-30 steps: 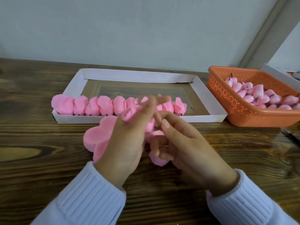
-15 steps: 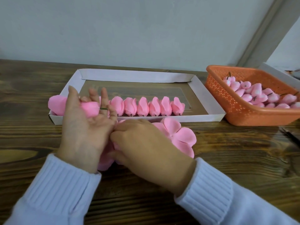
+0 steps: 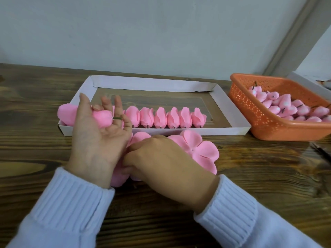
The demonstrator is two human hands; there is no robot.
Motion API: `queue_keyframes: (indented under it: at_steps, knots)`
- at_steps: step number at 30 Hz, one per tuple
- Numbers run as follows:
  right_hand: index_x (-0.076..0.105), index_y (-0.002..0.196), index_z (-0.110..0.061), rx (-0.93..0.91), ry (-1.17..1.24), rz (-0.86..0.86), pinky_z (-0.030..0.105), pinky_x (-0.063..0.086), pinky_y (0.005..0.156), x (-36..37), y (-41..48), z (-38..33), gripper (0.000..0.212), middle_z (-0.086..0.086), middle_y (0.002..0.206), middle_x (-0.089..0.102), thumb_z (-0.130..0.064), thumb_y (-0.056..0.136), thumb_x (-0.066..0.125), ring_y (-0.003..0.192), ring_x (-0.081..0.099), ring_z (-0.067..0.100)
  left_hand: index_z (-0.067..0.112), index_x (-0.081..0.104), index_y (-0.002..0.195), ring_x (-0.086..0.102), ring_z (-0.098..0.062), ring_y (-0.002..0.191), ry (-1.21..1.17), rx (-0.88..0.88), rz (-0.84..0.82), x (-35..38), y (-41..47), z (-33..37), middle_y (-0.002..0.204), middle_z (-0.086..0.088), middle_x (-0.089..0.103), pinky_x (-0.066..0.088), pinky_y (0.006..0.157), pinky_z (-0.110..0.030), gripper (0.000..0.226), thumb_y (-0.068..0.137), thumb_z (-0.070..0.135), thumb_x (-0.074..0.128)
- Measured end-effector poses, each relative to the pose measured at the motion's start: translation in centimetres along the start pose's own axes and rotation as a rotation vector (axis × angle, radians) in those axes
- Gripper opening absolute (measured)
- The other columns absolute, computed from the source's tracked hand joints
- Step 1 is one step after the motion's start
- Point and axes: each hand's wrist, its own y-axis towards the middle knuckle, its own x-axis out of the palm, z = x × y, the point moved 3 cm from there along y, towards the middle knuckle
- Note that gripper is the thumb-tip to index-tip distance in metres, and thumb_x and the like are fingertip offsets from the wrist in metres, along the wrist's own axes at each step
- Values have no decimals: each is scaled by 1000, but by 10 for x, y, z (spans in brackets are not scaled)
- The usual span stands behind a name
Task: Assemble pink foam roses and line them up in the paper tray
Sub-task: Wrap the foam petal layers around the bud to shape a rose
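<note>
My left hand (image 3: 96,140) is palm up over the left end of the white paper tray (image 3: 152,85). It holds a pink foam rose (image 3: 102,119) across its fingers, the green stem poking out between two fingers. A row of several finished roses (image 3: 161,118) lines the tray's near wall. My right hand (image 3: 161,158) lies knuckles up on flat pink petal pieces (image 3: 198,149) on the table in front of the tray. Its curled fingers pinch a petal piece beside my left wrist, and most of that piece is hidden under both hands.
An orange perforated basket (image 3: 268,122) with several pink foam buds (image 3: 286,108) stands right of the tray. A white box edge (image 3: 304,81) shows behind it. A dark thin tool (image 3: 320,151) lies at the table's right edge. A wall runs close behind the tray.
A second ago both hands worked a rose together at the centre. My left hand has carried it to the tray's left end, and my right hand has dropped onto the flat petals.
</note>
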Motion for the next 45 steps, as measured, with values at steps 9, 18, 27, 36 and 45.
queue_keyframes:
  at_steps: [9, 18, 27, 36, 45]
  knots:
    - [62, 100, -32, -55, -112, -48, 28, 24, 62, -8, -1, 1, 16, -8, 105, 60, -26, 90, 51, 99, 55, 15, 25, 48, 74, 73, -10, 89, -10, -22, 0, 0, 2, -2, 79, 15, 70, 44, 75, -28, 32, 86, 49, 66]
    - [63, 93, -28, -86, -31, -52, 30, 16, 56, -8, 1, 6, 10, -6, 100, 60, -25, 86, 57, 89, 52, 15, 25, 49, 81, 73, -12, 89, -19, -21, 0, -1, 3, -3, 80, 14, 71, 45, 74, -29, 30, 84, 48, 68]
    - [60, 92, -6, -29, 185, 225, 44, 44, 68, -7, -8, 13, 11, 10, 85, 63, -11, 82, 60, 79, 58, 34, 25, 49, 73, 72, -10, 91, -2, -11, -1, -1, 3, 1, 80, 14, 68, 46, 72, -28, 32, 87, 50, 64]
    - [51, 89, -10, 424, 946, 695, 35, 42, 63, -24, -29, 50, 16, 7, 71, 57, -7, 101, 41, 64, 50, 19, 21, 56, 84, 71, -13, 78, -64, -54, -45, 4, -2, -5, 77, 9, 66, 54, 77, -35, 29, 86, 48, 67]
    - [66, 81, -4, 802, 1834, 568, 31, 51, 63, -7, -45, 73, 23, 8, 71, 62, -19, 89, 51, 66, 60, 20, 15, 52, 58, 73, -21, 85, 225, -179, -129, 10, -12, -31, 82, -5, 73, 52, 95, -40, 36, 75, 42, 70]
